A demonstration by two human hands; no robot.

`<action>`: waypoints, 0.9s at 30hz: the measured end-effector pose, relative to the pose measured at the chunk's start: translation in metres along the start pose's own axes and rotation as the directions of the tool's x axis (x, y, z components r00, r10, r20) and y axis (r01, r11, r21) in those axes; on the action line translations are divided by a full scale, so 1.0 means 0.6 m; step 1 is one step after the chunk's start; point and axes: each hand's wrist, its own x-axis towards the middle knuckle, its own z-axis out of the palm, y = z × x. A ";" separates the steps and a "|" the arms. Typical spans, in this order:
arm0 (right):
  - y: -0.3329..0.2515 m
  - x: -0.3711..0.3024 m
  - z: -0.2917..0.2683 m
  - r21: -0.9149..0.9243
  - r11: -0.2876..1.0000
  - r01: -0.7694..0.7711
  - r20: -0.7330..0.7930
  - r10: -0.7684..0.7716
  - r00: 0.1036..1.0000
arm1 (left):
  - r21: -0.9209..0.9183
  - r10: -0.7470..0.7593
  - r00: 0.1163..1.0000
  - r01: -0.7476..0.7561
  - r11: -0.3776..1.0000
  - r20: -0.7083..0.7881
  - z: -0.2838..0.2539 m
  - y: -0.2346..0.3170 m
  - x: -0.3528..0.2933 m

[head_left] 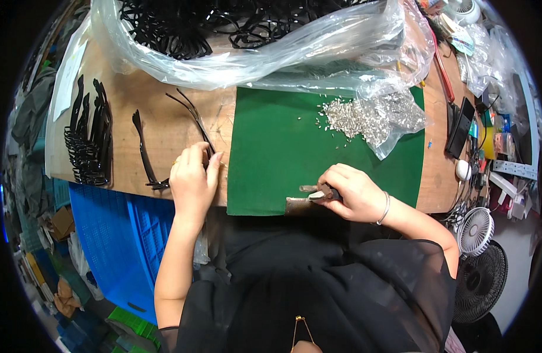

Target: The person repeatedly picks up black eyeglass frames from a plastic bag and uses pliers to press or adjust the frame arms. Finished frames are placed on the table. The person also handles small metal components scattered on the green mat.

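Observation:
My left hand [191, 175] is curled over a black eyeglass frame [195, 117] on the wooden tabletop. Its two slim temples stick out beyond my fingers, and the rest is hidden beneath the hand. Just left of that hand lies another black eyeglass frame [144, 150], with a temple pointing away from me. Near the front edge of a green mat [262, 147], my right hand [354, 193] grips metal pliers [319, 194], jaws toward the left. Their handles are mostly covered by my palm. Farther back on the mat, small silver metal pieces [347, 117] spill from a clear plastic bag [384, 147].
Several black frames [88, 144] are stacked at the table's left. A large clear bag [253, 65] of black frames spans the back. A blue crate [106, 235] stands below the left edge. On the right are a phone [460, 127], cables and a white fan [476, 230].

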 end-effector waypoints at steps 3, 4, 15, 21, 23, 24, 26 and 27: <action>0.003 -0.007 0.006 -0.023 1.000 0.008 -0.011 -0.009 1.000 | -0.104 0.094 0.988 -0.107 0.989 -0.122 -0.011 0.043 0.045; 0.001 -0.008 0.008 -0.020 1.000 0.011 -0.011 -0.011 1.000 | -0.233 0.050 0.989 -0.081 0.969 -0.137 -0.017 0.066 0.078; 0.006 -0.016 0.005 0.059 0.998 -0.021 -0.061 0.024 0.998 | -0.345 0.304 0.950 -0.308 0.886 -0.069 0.121 0.097 0.235; 0.009 -0.009 0.010 0.033 0.999 -0.014 -0.035 0.015 0.999 | 0.105 0.060 0.984 -0.042 0.994 -0.171 0.090 0.037 0.301; 0.007 -0.004 0.014 0.013 1.000 -0.012 -0.040 0.013 0.999 | 0.074 0.109 0.973 -0.096 0.993 -0.204 0.107 0.041 0.298; 0.008 -0.004 0.016 0.000 1.000 -0.015 -0.040 0.015 0.999 | 0.019 0.117 0.963 -0.115 0.993 -0.245 0.104 0.044 0.301; 0.013 -0.007 0.013 0.001 1.000 -0.009 -0.014 0.009 1.000 | -0.090 0.120 0.940 -0.156 0.984 -0.321 0.089 0.050 0.317; 0.012 -0.008 0.011 0.004 1.000 -0.016 0.000 0.016 1.000 | -0.181 0.139 0.904 -0.228 0.957 -0.405 0.071 0.055 0.322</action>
